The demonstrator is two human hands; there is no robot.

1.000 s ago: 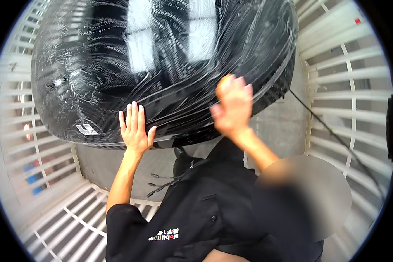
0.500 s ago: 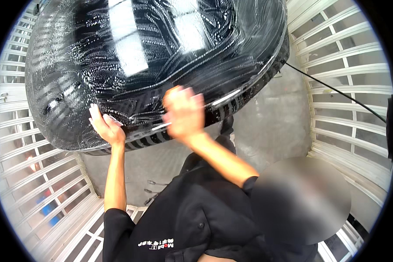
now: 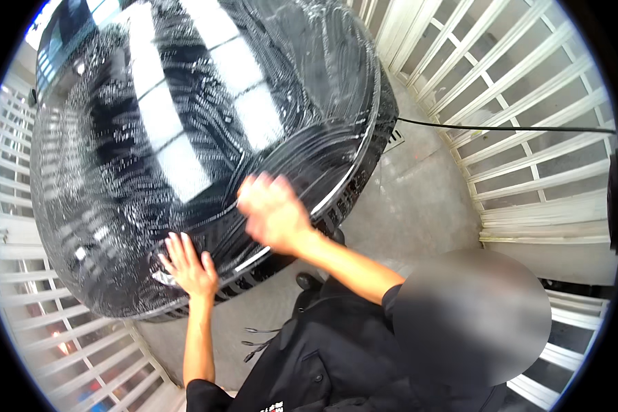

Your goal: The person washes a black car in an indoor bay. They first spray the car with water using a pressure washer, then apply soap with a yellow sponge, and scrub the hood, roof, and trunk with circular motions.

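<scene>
A black car hood (image 3: 216, 161), wet and streaked with white suds, fills the upper left of the head view. My left hand (image 3: 193, 268) lies on its near edge, fingers spread, next to a shiny badge (image 3: 163, 277). Over the hood's front, to the right, my right hand (image 3: 276, 214) is curled and smeared by motion. A bit of something orange (image 3: 244, 186) shows at its fingertips; its kind is too blurred to tell. Arcs of suds run across the hood just beyond that hand.
A thin black hose or cable (image 3: 501, 128) stretches from the car to the right wall. White slatted shutters (image 3: 508, 103) stand on both sides. Grey floor (image 3: 419, 199) with a small drain grate (image 3: 394, 139) lies at the right. Dark cable ends (image 3: 257, 343) hang near my body.
The view has turned and shifted, so the car sits lower and more tilted. My right hand has moved over the hood. The left hand still rests near the badge, fingers more spread.
</scene>
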